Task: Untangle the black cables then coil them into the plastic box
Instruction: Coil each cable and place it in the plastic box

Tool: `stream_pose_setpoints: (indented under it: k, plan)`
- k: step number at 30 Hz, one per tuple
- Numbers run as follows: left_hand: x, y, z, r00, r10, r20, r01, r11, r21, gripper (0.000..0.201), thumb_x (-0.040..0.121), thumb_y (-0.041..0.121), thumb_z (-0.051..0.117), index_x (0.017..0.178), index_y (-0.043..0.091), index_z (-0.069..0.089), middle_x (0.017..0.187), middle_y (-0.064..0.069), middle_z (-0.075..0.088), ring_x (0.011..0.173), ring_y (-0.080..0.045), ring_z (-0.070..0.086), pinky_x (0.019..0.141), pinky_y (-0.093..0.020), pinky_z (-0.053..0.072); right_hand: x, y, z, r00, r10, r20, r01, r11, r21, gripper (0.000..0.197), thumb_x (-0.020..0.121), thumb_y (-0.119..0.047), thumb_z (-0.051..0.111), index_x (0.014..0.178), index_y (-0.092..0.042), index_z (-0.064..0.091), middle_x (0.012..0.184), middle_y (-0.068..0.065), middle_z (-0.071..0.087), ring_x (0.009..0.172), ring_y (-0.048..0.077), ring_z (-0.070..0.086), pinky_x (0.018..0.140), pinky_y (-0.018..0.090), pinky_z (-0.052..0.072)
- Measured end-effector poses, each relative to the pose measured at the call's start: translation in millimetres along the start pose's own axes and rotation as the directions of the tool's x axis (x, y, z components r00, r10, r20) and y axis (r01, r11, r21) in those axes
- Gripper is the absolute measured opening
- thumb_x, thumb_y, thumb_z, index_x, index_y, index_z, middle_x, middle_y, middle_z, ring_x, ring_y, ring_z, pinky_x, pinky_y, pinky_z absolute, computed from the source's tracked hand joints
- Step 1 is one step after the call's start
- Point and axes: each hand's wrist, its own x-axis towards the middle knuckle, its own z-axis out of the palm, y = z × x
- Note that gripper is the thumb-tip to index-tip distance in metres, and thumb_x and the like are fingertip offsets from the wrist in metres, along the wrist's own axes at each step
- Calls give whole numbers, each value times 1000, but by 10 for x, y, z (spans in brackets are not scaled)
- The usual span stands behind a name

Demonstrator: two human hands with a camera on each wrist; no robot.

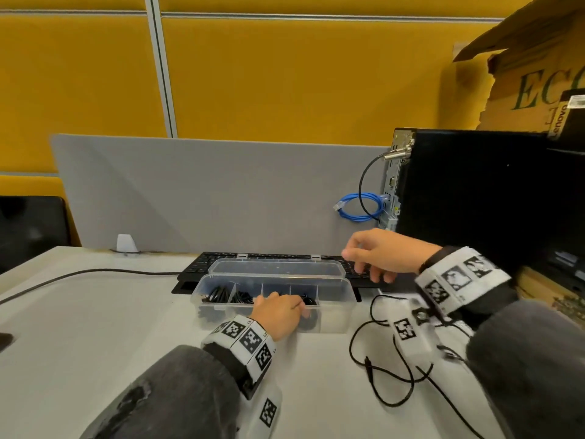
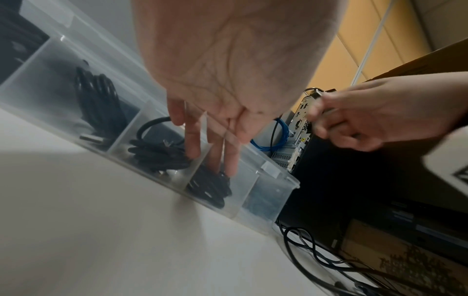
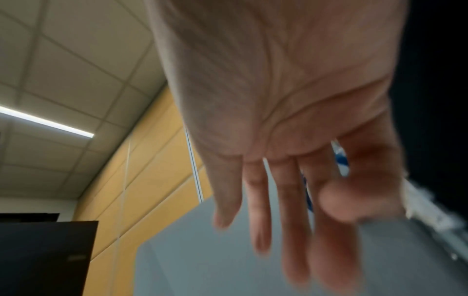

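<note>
The head view looks forward and down from above the pale grey desk, taking in both forearms, the clear plastic compartment box at mid-distance and the yellow wall panels far behind. The left wrist view sits low and very near the desk, tilted, looking along the left hand into that same box and on to the black computer tower at the far right, which the head view also shows. The right wrist view faces upward past the right hand toward white ceiling tiles, blurred.
</note>
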Motion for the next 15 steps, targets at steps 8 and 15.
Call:
stream_pose_setpoints:
  k: [8, 15]
  plan:
    - [-145, 66, -59, 1000, 2, 6, -1, 1000, -12, 33, 100, 24, 29, 118, 20, 57, 126, 0, 55, 122, -23, 38, 104, -35, 20, -618, 364, 436, 884, 212, 417, 84, 805, -588, 51, 80, -37, 69, 126, -24, 51, 109, -7, 47, 69, 2, 49, 58, 14, 38]
    - [-601, 432, -56, 979, 189, -75, -193, 980, -45, 34, 93, 46, 44, 123, 31, 51, 129, 5, 48, 125, -16, 36, 109, -41, 24, -679, 707, 565, 916, 111, 386, 201, 706, -679, 45, 77, -24, 72, 121, -21, 58, 127, 2, 45, 116, 24, 47, 93, 33, 44]
